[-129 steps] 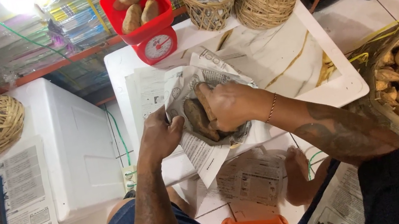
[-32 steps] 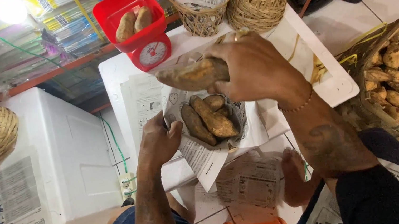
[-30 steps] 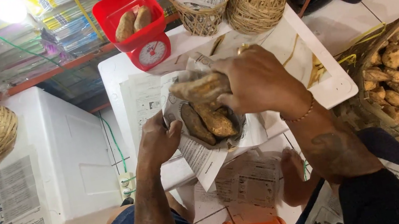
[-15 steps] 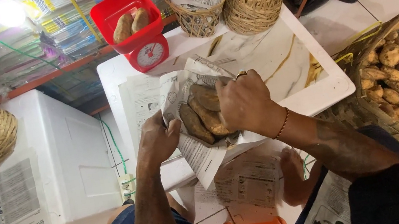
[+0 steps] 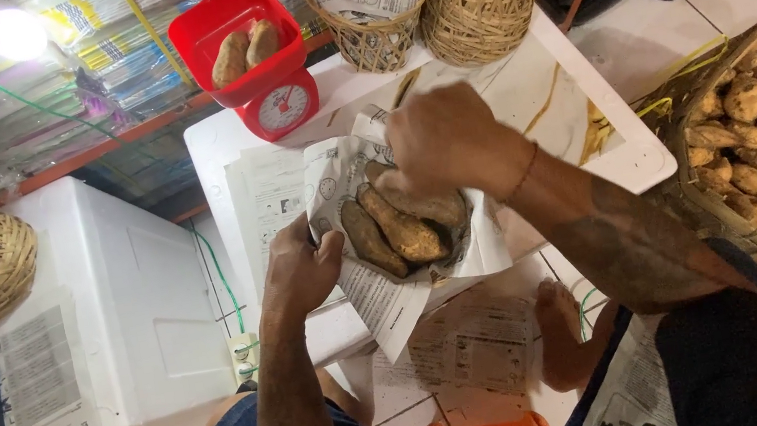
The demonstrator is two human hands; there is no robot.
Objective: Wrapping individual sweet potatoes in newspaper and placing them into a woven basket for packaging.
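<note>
Frame centre: newspaper wrap (image 5: 380, 284) on white table (image 5: 612, 156), sweet potatoes (image 5: 397, 230) inside – dense, firm, rough skin; paper thin, tears easily, support underneath. Left hand (image 5: 299, 271) pinches paper edge; right hand (image 5: 442, 137) hovers curled above – grip unclear

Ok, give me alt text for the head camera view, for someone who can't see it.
A person's left hand grips the edge of a newspaper-lined basket of sweet potatoes while the right hand hovers over them. Behind stands a red kitchen scale holding two more.
</note>
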